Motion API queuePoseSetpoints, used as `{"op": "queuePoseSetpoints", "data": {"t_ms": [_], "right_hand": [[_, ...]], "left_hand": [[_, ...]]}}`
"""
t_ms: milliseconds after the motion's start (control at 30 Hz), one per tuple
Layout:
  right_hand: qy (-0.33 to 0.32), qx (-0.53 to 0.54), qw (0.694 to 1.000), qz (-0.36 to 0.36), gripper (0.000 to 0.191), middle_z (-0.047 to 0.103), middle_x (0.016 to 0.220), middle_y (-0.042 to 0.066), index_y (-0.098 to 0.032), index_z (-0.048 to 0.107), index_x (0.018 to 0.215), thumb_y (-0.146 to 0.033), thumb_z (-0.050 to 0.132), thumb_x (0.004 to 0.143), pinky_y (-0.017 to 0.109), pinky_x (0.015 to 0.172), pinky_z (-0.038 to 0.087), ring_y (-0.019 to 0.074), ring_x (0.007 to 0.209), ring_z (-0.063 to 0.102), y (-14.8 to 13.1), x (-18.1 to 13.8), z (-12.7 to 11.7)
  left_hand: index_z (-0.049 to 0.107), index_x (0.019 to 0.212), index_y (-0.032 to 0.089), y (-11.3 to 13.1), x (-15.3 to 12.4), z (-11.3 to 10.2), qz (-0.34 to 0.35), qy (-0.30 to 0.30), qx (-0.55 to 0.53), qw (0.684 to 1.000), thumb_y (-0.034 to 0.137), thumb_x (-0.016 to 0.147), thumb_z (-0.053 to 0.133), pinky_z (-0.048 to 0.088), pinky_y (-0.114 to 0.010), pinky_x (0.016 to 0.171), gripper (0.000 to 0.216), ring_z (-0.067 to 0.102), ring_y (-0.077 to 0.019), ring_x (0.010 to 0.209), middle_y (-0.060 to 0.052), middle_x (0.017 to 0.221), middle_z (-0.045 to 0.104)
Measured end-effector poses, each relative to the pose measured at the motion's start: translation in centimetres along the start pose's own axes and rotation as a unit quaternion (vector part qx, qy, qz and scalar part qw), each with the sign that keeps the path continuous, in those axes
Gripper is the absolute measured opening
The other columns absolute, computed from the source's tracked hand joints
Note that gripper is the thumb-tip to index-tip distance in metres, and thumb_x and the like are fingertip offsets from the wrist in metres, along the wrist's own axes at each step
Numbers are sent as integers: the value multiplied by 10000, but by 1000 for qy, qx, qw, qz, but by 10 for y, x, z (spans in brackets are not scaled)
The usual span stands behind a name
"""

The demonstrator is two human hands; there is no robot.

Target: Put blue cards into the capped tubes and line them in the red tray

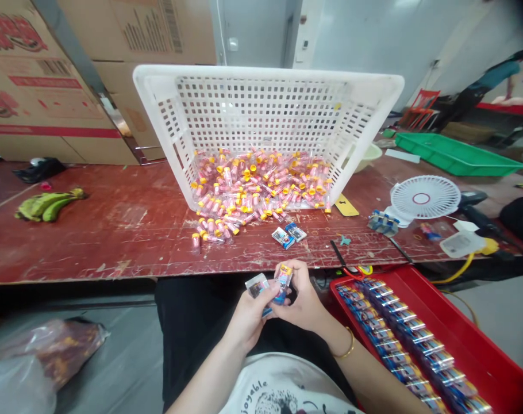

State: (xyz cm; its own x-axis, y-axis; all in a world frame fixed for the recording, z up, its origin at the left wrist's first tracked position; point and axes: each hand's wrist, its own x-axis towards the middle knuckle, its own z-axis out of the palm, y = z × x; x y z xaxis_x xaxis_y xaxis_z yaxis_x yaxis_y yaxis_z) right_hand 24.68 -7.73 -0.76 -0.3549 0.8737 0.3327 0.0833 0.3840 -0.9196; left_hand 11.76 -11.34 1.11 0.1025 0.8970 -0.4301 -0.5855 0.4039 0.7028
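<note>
Over my lap, below the table's front edge, my left hand (249,316) pinches a small clear packet (257,286). My right hand (302,299) is closed round a small tube with a yellow cap (284,276) held against it. The two hands touch. A tilted white basket (268,103) on the red table (93,230) spills many pink tubes with yellow caps (253,190) toward me. Two small blue and white packets (289,234) lie on the table just ahead of my hands.
A red tray (472,339) with rows of packed blue items sits at my right. A white fan (424,198), a yellow cable, a green tray (455,154), bananas (48,204) and cardboard boxes (41,86) surround the table. A person bends over far right.
</note>
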Motion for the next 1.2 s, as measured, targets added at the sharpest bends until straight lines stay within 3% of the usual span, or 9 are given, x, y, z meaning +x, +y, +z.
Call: {"op": "queuePoseSetpoints", "data": {"t_ms": [333, 467, 667, 867, 933, 1000, 1067, 1133, 1200], "right_hand": [[-20, 64, 998, 6, 692, 489, 1070, 43, -260, 333, 1123, -217, 801, 614, 332, 810, 465, 190, 955, 535, -4, 2, -8], [-11, 95, 995, 1, 457, 509, 1038, 46, -237, 412, 1062, -263, 723, 729, 324, 799, 461, 178, 929, 538, -2, 1, -17], [-2, 46, 999, 18, 667, 503, 1077, 46, -252, 356, 1111, -198, 794, 612, 325, 811, 468, 178, 937, 548, -1, -6, -17], [-11, 101, 995, 26, 614, 526, 1012, 23, -250, 395, 1071, -187, 798, 613, 309, 777, 469, 157, 879, 552, -2, -5, -24], [-1, 157, 987, 41, 470, 556, 951, 16, -231, 462, 996, -263, 787, 658, 310, 785, 469, 155, 861, 561, -2, -3, -26], [48, 211, 973, 79, 286, 589, 861, 9, -212, 514, 882, -341, 724, 736, 303, 756, 481, 143, 795, 579, 3, -1, -33], [134, 211, 959, 131, 250, 624, 809, 10, -204, 538, 812, -403, 681, 765, 298, 713, 499, 140, 736, 598, 14, -5, -54], [242, 134, 943, 184, 305, 657, 796, 12, -205, 565, 809, -466, 696, 721, 301, 686, 515, 152, 716, 622, 28, -22, -96], [353, 30, 906, 232, 364, 675, 797, 15, -206, 586, 833, -517, 700, 682, 300, 687, 521, 164, 729, 641, 40, -58, -153]], "left_hand": [[713, 929, 117, 1, 0, 7, 12, 21, -11, 1000, 316, 637, 824, 506, -199, 562, 371, 647, -134, 656, -57, 753, 697], [712, 929, 132, -3, 4, 8, 7, 20, -6, 1000, 346, 639, 820, 549, -248, 598, 377, 660, -158, 700, -69, 824, 710], [707, 919, 126, -6, 4, 15, -10, 10, 1, 1000, 332, 652, 813, 507, -181, 508, 353, 671, -148, 664, -78, 835, 718], [706, 939, 142, -8, 6, 15, -9, 9, 24, 1000, 330, 666, 803, 536, -195, 556, 345, 688, -158, 695, -70, 849, 725], [704, 947, 144, -9, 8, 16, -9, 16, 46, 999, 326, 654, 811, 564, -235, 613, 361, 696, -184, 749, -68, 845, 724], [698, 963, 145, -11, 10, 19, -15, 20, 77, 997, 352, 668, 795, 586, -298, 663, 374, 698, -222, 816, -78, 884, 725], [683, 1013, 147, -11, 12, 24, -36, 5, 104, 994, 394, 734, 731, 591, -345, 704, 376, 680, -264, 935, -108, 1010, 716], [651, 1091, 155, -12, 15, 28, -67, -18, 119, 990, 383, 791, 669, 583, -363, 748, 378, 629, -289, 1067, -130, 1153, 674], [614, 1153, 154, -14, 18, 31, -91, -34, 130, 987, 331, 798, 657, 574, -376, 771, 399, 593, -304, 1127, -146, 1214, 643]]}}
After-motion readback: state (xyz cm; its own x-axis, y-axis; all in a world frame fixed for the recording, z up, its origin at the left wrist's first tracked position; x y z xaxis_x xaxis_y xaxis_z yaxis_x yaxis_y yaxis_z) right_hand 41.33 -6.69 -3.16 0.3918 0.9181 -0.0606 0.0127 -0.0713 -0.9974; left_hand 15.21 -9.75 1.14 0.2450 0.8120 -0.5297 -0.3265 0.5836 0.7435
